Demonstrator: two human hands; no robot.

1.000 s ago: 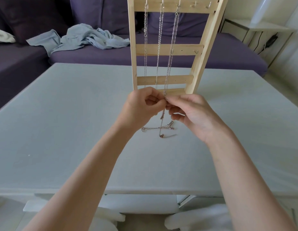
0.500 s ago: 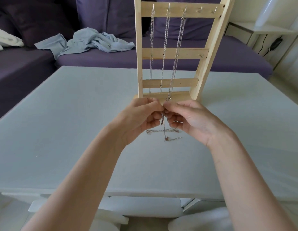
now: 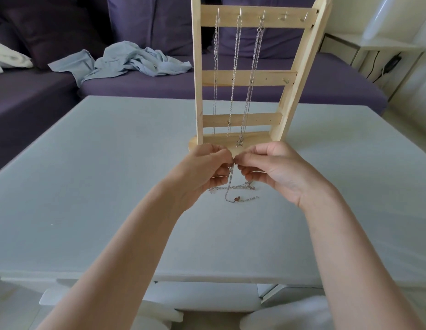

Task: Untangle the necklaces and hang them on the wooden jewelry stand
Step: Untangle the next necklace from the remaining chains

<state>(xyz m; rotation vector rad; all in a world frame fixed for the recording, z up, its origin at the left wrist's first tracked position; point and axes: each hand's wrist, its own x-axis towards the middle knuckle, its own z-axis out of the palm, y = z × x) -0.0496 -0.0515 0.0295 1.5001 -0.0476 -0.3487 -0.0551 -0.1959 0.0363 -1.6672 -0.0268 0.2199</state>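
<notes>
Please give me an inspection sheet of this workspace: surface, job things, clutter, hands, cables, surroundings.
Surface: pale table, bare around the work.
Job's things: wooden stand upright; three necklaces hang from its top hooks; a loose chain lies partly on the table.
Clutter: nothing seen on the table.
Hands: left hand and right hand both pinch the loose chain's upper end, fingertips meeting.
Cables: a dark cable by the side table.
Surroundings: purple sofa with a crumpled blue cloth.
</notes>
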